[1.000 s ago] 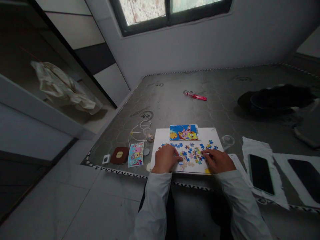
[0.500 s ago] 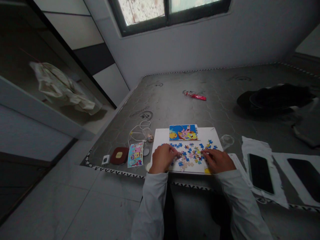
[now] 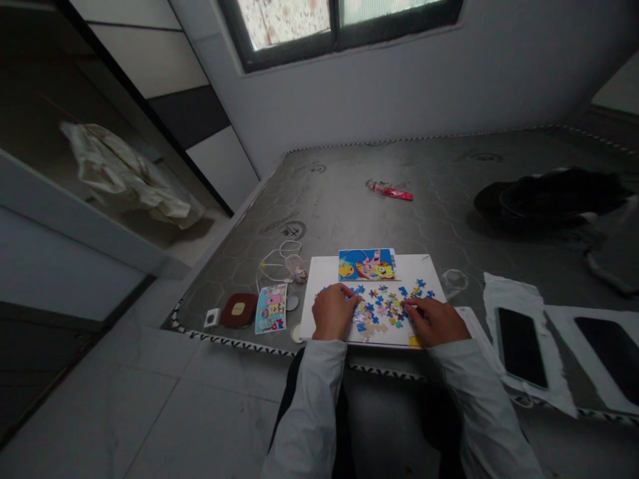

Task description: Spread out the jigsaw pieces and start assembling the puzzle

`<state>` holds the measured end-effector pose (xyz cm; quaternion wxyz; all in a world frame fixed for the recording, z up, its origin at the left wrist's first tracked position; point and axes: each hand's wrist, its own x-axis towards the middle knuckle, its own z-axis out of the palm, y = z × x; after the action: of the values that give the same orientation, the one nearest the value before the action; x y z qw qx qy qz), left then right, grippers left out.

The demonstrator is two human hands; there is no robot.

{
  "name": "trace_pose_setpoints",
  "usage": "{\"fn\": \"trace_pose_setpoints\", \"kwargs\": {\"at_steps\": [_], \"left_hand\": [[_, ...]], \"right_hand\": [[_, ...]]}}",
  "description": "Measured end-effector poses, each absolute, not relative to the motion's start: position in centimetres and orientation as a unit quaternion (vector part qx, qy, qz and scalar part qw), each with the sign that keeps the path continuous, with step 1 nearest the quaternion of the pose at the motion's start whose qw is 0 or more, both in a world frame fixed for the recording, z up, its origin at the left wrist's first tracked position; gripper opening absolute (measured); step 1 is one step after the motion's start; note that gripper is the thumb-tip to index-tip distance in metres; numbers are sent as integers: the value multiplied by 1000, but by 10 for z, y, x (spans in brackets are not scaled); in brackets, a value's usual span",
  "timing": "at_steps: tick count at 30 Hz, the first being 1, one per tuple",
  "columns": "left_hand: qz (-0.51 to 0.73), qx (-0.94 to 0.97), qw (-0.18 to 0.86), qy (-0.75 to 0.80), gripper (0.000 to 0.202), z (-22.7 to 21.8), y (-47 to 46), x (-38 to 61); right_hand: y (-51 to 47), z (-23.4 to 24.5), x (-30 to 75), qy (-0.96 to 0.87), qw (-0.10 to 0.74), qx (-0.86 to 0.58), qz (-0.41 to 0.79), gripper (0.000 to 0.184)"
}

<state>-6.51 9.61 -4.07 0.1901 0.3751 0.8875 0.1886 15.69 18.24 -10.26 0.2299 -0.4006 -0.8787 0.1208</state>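
Observation:
A white board (image 3: 419, 267) lies at the near edge of a grey mattress (image 3: 389, 219), with several loose jigsaw pieces (image 3: 387, 306) scattered on it, mostly blue. A finished cartoon section of the puzzle (image 3: 367, 264) sits at the board's far edge. My left hand (image 3: 333, 313) rests knuckles-up on the left part of the board, fingers curled over pieces near its tips. My right hand (image 3: 435, 320) lies on the right part, fingers bent and touching pieces at the pile's edge. What either hand pinches is too small to make out.
Left of the board lie a cartoon picture card (image 3: 271, 308), a dark red round case (image 3: 239, 309), a small white plug (image 3: 212, 317) and a white cable (image 3: 279, 261). Two dark phones (image 3: 520, 346) rest on white paper at the right. A red wrapper (image 3: 391, 192) and dark clothing (image 3: 549, 196) lie farther back.
My left hand has turned and shifted slightly right and forward over the pieces. My right hand has barely moved.

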Motion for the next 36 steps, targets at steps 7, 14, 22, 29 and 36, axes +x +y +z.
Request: {"fn": "trace_pose_setpoints", "kwargs": {"at_steps": [7, 14, 22, 29, 36], "left_hand": [[190, 368, 156, 897, 25, -47, 98, -66], [212, 371, 146, 892, 25, -45, 98, -66], [205, 379, 174, 885, 24, -45, 98, -66], [220, 411, 178, 867, 25, -43, 100, -63], [206, 414, 194, 865, 22, -43, 99, -63]], "right_hand": [[188, -105, 160, -886, 203, -395, 131, 33], [191, -103, 162, -893, 187, -387, 131, 33], [187, -104, 160, -893, 186, -391, 126, 33], [185, -104, 154, -892, 185, -384, 147, 31], [160, -92, 124, -921, 189, -327, 92, 35]]}}
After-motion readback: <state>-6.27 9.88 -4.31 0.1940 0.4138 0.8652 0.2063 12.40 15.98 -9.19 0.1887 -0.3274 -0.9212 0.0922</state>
